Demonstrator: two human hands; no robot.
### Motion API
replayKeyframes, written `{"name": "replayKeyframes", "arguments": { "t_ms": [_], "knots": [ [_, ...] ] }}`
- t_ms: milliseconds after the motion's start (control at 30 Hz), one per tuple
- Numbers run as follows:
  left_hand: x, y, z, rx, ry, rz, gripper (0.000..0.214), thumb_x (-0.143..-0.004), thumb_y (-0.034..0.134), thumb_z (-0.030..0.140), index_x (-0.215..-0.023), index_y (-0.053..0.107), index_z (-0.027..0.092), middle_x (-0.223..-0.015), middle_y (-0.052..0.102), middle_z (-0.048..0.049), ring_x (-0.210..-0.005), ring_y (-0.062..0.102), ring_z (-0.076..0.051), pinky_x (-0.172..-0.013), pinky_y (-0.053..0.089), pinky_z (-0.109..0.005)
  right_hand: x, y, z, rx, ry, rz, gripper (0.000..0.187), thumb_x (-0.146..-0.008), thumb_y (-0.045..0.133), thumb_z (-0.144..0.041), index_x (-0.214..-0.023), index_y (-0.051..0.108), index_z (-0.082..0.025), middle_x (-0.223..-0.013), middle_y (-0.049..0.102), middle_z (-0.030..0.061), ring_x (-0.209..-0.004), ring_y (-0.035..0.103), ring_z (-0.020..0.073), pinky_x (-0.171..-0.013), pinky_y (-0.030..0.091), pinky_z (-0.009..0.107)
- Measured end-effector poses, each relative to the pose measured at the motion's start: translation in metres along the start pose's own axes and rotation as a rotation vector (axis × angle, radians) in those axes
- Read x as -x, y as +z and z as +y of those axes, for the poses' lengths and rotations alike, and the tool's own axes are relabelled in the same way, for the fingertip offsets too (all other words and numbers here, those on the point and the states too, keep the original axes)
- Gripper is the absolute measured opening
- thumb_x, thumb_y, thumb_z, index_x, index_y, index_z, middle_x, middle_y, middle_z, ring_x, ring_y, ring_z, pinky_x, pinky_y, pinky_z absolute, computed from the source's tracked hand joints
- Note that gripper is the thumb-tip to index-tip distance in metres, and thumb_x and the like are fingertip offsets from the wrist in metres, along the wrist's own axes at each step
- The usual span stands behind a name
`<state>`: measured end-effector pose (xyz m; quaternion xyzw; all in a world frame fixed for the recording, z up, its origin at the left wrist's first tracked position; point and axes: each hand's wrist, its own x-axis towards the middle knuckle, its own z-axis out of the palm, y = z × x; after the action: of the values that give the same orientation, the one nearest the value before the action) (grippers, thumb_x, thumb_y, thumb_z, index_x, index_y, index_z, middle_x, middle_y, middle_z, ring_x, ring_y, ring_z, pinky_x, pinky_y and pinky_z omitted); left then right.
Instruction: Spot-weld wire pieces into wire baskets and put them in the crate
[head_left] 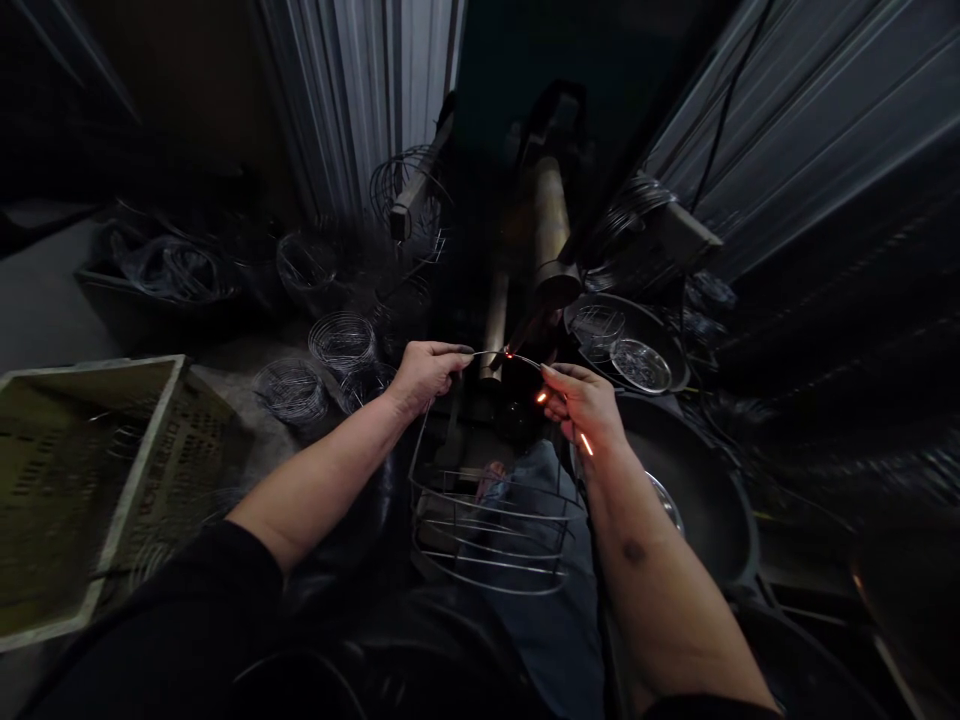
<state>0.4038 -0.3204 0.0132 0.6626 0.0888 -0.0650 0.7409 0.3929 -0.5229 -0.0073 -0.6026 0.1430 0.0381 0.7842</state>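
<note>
My left hand [429,378] is closed in a pinch on the left end of a thin curved wire [529,360]. On the other side, my right hand [581,400] pinches the same wire. Between the hands the wire touches the metal tips of a spot welder [551,225], where a small red spot glows. Orange sparks streak past my right fingers and wrist. Below hangs a round wire basket frame [491,518] with several hoops, over a leg in blue jeans. Its uprights reach toward both hands; whether they join the wire I cannot tell.
Wire coils [343,342] lie on the floor at left, beyond a yellow plastic crate [180,440]. To the right stand a large dark round basin [739,510] and a tray with a shiny metal dish [641,364]. More wire hoops [630,205] hang behind.
</note>
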Motion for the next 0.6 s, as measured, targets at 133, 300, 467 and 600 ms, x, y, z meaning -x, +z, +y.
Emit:
{"name": "replayKeyframes", "arguments": {
  "t_ms": [133,300,467,600],
  "knots": [
    [0.002,-0.008,-0.006,0.056,-0.003,-0.001,0.032,-0.069,0.068,0.024,-0.092,0.064,0.003,-0.062,0.051,-0.0035,-0.040,0.037,-0.004,-0.037,0.021,-0.017,0.006,-0.001,0.003,-0.082,0.040,-0.036,0.052,-0.047,0.079,-0.035,-0.082,0.049,-0.011,-0.054,0.050,-0.0009,-0.031,0.028,0.0020,-0.032,0.029,0.016],
    [0.053,-0.041,-0.052,0.184,-0.340,0.172,0.034,-0.083,0.056,0.038,-0.091,0.057,0.005,-0.083,0.059,-0.0090,-0.067,0.058,-0.013,-0.053,0.043,-0.019,0.024,-0.011,0.017,-0.264,0.043,0.001,0.062,-0.040,0.082,-0.037,-0.084,0.044,-0.013,-0.053,0.049,-0.0037,-0.031,0.030,0.0033,-0.032,0.029,0.017],
    [0.129,-0.069,-0.090,0.407,-0.911,0.135,0.049,-0.090,0.038,0.047,-0.093,0.056,0.001,-0.078,0.060,-0.0165,-0.066,0.060,-0.022,-0.056,0.047,-0.029,0.044,-0.009,0.052,-0.364,0.045,0.074,0.062,-0.043,0.079,-0.041,-0.084,0.042,-0.014,-0.052,0.047,-0.0057,-0.030,0.030,0.0038,-0.032,0.029,0.017],
    [0.139,-0.072,-0.076,0.512,-0.660,0.383,0.030,-0.091,0.037,0.025,-0.100,0.056,0.004,-0.063,0.053,-0.0052,-0.051,0.051,-0.012,-0.052,0.047,-0.027,0.041,-0.017,0.082,-0.206,0.011,-0.046,0.055,-0.053,0.073,-0.046,-0.088,0.049,-0.011,-0.063,0.054,-0.0007,-0.044,0.047,0.0065,-0.043,0.038,0.015]
  ]
}}
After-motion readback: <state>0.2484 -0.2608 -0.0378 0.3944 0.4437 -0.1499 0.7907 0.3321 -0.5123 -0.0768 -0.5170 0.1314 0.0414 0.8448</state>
